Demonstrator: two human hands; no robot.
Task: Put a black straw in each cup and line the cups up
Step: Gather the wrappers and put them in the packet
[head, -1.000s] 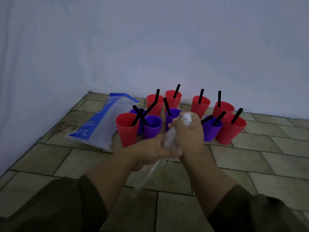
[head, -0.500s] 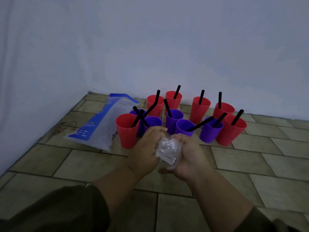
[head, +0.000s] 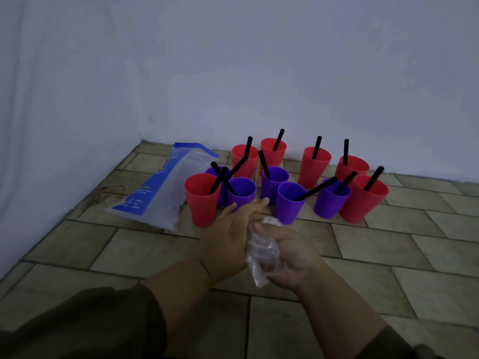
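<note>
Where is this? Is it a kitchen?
Likely a bare corner of a room indoors, with nothing marking it as a kitchen: a tiled floor, two plain white walls meeting, and cups standing straight on the floor.

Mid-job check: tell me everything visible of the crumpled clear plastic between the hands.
The crumpled clear plastic wrapper is thin, glossy film scrunched into a loose wad, a tail hanging below. It lies in the upturned right hand, whose fingers curl over its top; the left hand, fingers straight, presses its left side. It is held above the tiled floor, nearer than the red and purple plastic cups and touching none.
</note>
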